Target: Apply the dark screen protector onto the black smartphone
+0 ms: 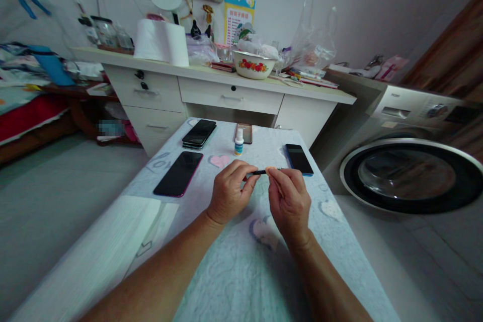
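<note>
A thin black pen-like stick (pixel 258 172) lies level between my two hands above the table. The fingertips of my left hand (pixel 231 188) pinch its left end, while my right hand (pixel 290 196) pinches it towards the right, where a thin tip shows past the fingers. Its exact kind is too small to make out. Just beyond the hands stands a small white bottle (pixel 239 143) with a blue label. Behind that bottle lies a brown-edged phone case or phone (pixel 245 133). A blue-edged phone (pixel 299 159) rests flat near my right hand.
On the left lie a large dark phone (pixel 178 173) with a pink edge and a stack of phones (pixel 199 134). A patterned cloth (pixel 226 276) covers the table. Beyond it stands a white desk (pixel 231 98) bearing a flowered bowl (pixel 253 65); a washing machine (pixel 415 110) is at right.
</note>
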Available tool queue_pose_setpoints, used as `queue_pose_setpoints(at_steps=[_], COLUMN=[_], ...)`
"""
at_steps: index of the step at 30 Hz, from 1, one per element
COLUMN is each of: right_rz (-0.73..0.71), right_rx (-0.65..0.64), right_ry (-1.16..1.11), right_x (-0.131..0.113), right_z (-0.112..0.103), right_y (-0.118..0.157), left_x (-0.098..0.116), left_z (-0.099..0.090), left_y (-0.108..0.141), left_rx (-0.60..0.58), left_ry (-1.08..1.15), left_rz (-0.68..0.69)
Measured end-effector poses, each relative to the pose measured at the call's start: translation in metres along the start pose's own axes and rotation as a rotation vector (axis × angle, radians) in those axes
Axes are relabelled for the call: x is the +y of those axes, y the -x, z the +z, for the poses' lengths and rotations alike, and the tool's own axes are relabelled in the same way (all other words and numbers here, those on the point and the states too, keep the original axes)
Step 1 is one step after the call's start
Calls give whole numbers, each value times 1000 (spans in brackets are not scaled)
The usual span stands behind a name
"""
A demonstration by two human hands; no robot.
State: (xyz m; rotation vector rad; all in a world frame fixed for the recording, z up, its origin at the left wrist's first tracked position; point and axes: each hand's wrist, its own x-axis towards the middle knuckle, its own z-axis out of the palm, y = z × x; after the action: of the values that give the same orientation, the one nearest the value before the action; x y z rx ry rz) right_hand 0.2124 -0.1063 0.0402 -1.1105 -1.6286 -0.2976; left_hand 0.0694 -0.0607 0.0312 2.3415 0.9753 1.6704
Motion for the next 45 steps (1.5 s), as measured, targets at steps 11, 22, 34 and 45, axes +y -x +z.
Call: queue_pose_setpoints(at_steps=[11,22,34,45], right_rz=[-15,-9,11,15], right_rx=[-21,-59,-41,-3], right_ry=[-6,-31,-17,9], right_x=[-4,-6,-2,0], right_z=[2,4,0,-1], right_y=[1,2,1,1], left_x=[1,2,1,1], left_z=[0,0,1,0], left_y=[0,-1,1,0], left_rx=[-17,-28,-29,-7], left_ry=[4,-8,4,6], left_rz=[-13,2,-6,-7])
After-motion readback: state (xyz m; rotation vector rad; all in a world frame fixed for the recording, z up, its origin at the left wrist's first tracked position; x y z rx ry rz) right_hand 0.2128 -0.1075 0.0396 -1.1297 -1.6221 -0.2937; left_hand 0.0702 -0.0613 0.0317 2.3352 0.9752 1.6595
